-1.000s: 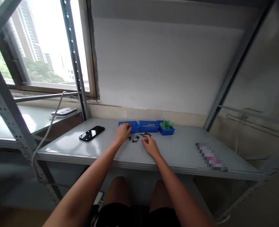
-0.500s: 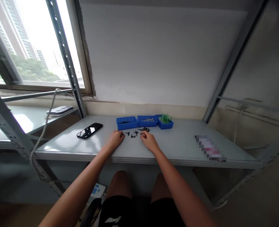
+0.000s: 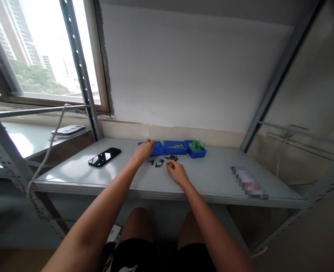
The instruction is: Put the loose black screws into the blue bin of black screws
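My left hand reaches over the left blue bin, covering part of it. Its fingers are curled together, and whatever they hold is hidden. Resting by the loose black screws on the table is my right hand, thumb and fingers pinched together; anything between them is too small to make out. A few more black screws lie scattered to the left of that hand. The middle blue bin contains silvery metal pieces. Green plastic packaging fills the right blue bin.
A black phone lies on the left of the grey table. Toward the right front edge is a blurred-out flat item. Metal uprights frame both sides, and a pale cable hangs at the left.
My left hand has moved from the table beside the screws up and forward to the left blue bin. My right hand stays near the screws. The view has shifted slightly.
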Tool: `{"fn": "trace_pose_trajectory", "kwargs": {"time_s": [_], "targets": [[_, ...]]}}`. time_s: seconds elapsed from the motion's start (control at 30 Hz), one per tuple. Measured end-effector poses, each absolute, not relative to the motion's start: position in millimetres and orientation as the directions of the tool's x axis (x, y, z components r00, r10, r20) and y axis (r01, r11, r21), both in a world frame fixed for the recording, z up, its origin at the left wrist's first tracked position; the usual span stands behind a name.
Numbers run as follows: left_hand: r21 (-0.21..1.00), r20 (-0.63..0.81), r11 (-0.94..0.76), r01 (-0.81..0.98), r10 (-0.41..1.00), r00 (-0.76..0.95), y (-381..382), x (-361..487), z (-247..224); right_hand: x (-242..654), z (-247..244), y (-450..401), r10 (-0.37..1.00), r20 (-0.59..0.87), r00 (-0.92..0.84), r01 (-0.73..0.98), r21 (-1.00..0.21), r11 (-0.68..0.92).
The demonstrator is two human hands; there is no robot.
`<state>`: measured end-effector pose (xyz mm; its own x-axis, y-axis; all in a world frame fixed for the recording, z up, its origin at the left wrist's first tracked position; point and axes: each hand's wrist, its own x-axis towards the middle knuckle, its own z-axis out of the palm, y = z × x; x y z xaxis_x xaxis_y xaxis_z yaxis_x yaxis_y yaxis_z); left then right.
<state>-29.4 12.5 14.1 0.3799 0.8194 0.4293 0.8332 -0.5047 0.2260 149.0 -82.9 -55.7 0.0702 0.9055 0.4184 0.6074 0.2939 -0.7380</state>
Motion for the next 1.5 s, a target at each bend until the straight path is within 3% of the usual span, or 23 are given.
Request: {"fn": "trace_pose_trajectory", "kwargs": {"time_s": [0.23,0.43,0.7,0.83,1.1,1.5], "targets": [[0.171,0.196,-0.553,0.815,0.830,0.522,1.8,-50.4,-22.6,149.0,-58.1,-79.3,0.908,0.409,0.085,0.599,-0.749,0.282],[0.135,0.218,-0.506,0.852,0.854,0.473,-4.1,-43.1,-22.7,149.6,-58.6,-78.4,0.908,0.410,0.085,0.606,-0.745,0.280],[0.105,0.376,-0.469,0.877,0.835,0.402,18.4,-31.7,42.8,149.3,-59.9,-76.6,0.907,0.415,0.072,0.613,-0.736,0.288],[0.101,0.437,-0.400,0.911,0.840,0.321,11.0,-29.5,44.7,149.1,-59.9,-78.4,0.905,0.420,0.067,0.609,-0.736,0.297],[0.126,0.221,-0.457,0.881,0.878,0.424,-16.7,-19.6,-21.3,149.3,-56.4,-81.5,0.902,0.429,0.059,0.613,-0.729,0.307],[0.257,0.233,-0.441,0.860,0.892,0.388,-1.7,-13.2,-19.8,149.1,-58.3,-78.1,0.904,0.421,0.077,0.613,-0.735,0.290]]}}
